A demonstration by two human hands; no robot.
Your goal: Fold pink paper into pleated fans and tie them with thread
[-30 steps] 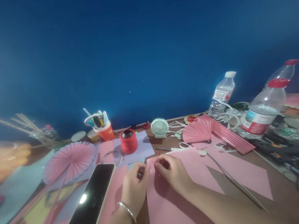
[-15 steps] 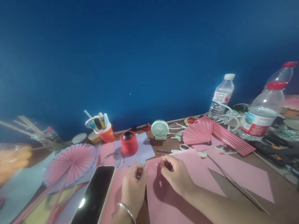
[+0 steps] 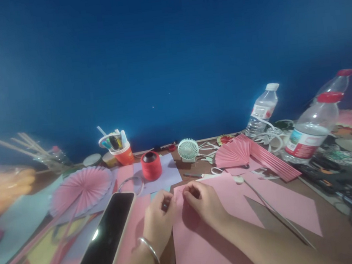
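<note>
A small dark piece (image 3: pixel 163 206) is pinched in the curled fingers of the left hand (image 3: pixel 157 223); what it is cannot be made out. The right hand (image 3: pixel 205 203) is closed in a fine pinch just beside it, fingertips almost meeting those of the left, and whatever it holds is too thin to be seen. Both pinches are held just over the far edge of a pink sheet (image 3: pixel 205 247), which lies flat under the wrists.

For work this fine, the wrists are best rested on the sheet, the fingertips kept close together, and only light pressure used.

A phone (image 3: pixel 107 237) lies just outboard of the left wrist, near enough to be nudged by the forearm. Beyond the pinch a red spool (image 3: pixel 151 165) stands, with a small fan (image 3: pixel 187 149) next to it. Outboard of the right hand a thin strip (image 3: pixel 277 215) lies across another pink sheet, and folded pink fans (image 3: pixel 232 154) and a water bottle (image 3: pixel 311 133) are set well apart from the grip
</note>
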